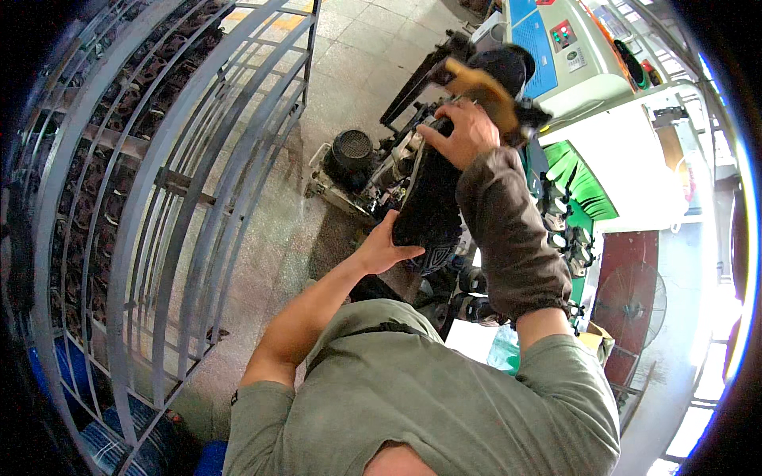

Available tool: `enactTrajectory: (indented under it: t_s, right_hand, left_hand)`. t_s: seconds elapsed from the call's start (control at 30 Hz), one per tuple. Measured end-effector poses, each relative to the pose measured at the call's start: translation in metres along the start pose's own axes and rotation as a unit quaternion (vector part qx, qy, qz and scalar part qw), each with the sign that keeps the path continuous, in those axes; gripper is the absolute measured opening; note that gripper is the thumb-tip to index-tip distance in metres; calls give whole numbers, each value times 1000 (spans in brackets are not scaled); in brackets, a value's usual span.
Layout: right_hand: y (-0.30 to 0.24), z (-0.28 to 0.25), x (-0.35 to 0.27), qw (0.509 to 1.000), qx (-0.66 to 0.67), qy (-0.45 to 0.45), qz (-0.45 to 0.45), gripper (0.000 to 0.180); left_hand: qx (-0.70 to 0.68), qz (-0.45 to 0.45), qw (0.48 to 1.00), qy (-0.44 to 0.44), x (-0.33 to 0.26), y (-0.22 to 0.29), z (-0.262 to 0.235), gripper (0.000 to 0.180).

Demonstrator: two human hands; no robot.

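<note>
A long black piece (pixel 429 194) with a grey line pattern at its near end lies between my hands; its exact kind cannot be made out. My left hand (pixel 385 250) cups its near left edge, thumb and fingers parted around it. Over its far end my right hand (pixel 467 131) bends its fingers, below a dark brown sleeve cover (pixel 512 230). Just beyond the right hand is a yellow-brown shape (pixel 488 87), smeared by motion. To the left of the black piece stands a machine with a round black motor (pixel 351 155) and metal parts.
Tall grey metal racks (pixel 198 182) with dark items fill the left. At the far right stands a pale machine (pixel 571 59) with a blue panel and buttons. A green-topped table (pixel 587 278) with several small dark-and-white items runs along my right, near a round fan grille (pixel 631 305).
</note>
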State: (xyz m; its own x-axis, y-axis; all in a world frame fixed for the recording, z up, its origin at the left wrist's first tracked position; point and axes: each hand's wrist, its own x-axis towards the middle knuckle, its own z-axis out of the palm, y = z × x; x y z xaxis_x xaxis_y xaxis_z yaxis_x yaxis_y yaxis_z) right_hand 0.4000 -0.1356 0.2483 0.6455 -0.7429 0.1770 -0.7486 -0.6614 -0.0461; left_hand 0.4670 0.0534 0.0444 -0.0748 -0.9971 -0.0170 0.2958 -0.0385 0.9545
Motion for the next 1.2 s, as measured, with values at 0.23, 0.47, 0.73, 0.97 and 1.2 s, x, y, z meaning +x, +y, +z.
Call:
enactTrajectory:
  t_s: [0.23, 0.47, 0.73, 0.97, 1.2]
  right_hand:
    - [-15, -12, 18, 986, -1, -114, 123, 45]
    - [-12, -12, -145, 975, 219, 37, 17, 43]
    - [99, 84, -232, 714, 630, -278, 126, 96]
    - [123, 158, -281, 741, 626, -208, 130, 81]
    - [124, 193, -269, 608, 731, -292, 107, 83]
  left_hand:
    - [9, -14, 1000, 20, -5, 12, 13, 82]
    - [309, -53, 950, -14, -77, -26, 16, 79]
    - [656, -45, 748, -90, -64, -79, -10, 73]
    - [-290, -168, 939, 74, 83, 48, 44, 55]
    - [-337, -43, 936, 88, 84, 50, 108, 60]
